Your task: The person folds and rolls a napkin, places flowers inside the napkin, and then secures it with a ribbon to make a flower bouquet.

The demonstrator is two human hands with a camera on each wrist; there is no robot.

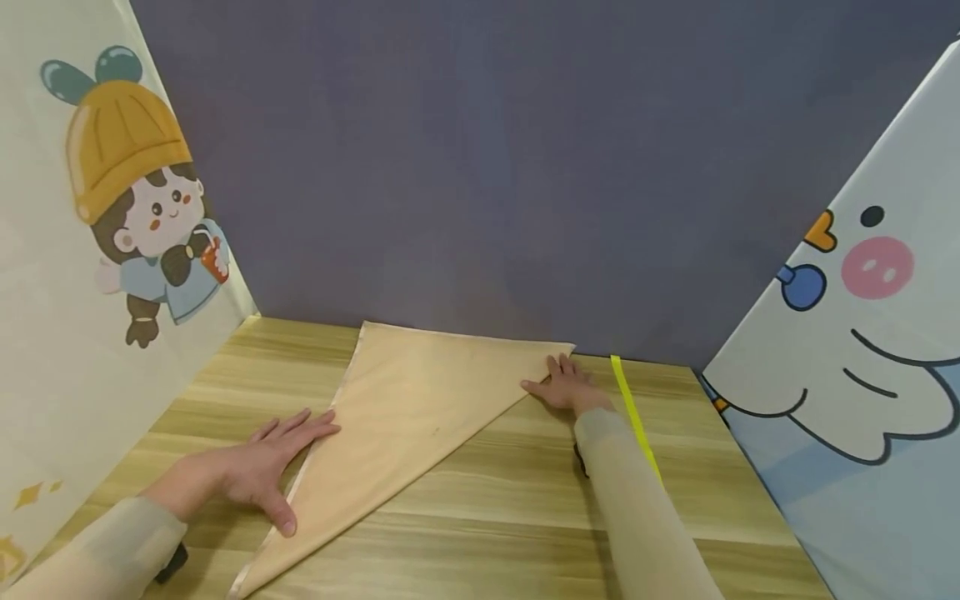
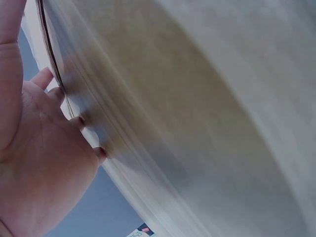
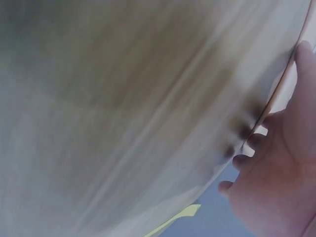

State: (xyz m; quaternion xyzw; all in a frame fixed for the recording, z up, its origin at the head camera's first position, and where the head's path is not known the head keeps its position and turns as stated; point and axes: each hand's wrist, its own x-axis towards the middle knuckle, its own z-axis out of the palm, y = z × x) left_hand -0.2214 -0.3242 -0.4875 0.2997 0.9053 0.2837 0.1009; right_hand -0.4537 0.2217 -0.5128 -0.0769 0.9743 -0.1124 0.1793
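Observation:
A peach-coloured cloth (image 1: 405, 417), folded into a triangle, lies flat on the wood-grain table (image 1: 465, 517). Its top edge runs along the back of the table, and a long slanting edge faces the right. My left hand (image 1: 262, 467) rests with spread fingers on the cloth's left edge, the thumb lower down on the fabric. Near the upper right corner, my right hand (image 1: 566, 387) touches the slanting edge with its fingers extended. Both wrist views show the palms (image 2: 44, 163) close to the tabletop, fingertips at the cloth's edge.
A strip of yellow tape (image 1: 636, 412) runs along the table to the right of the right forearm. Behind the table rises a dark grey-purple wall (image 1: 480, 167). Panels with cartoon prints stand at the left (image 1: 45, 292) and right (image 1: 885, 350).

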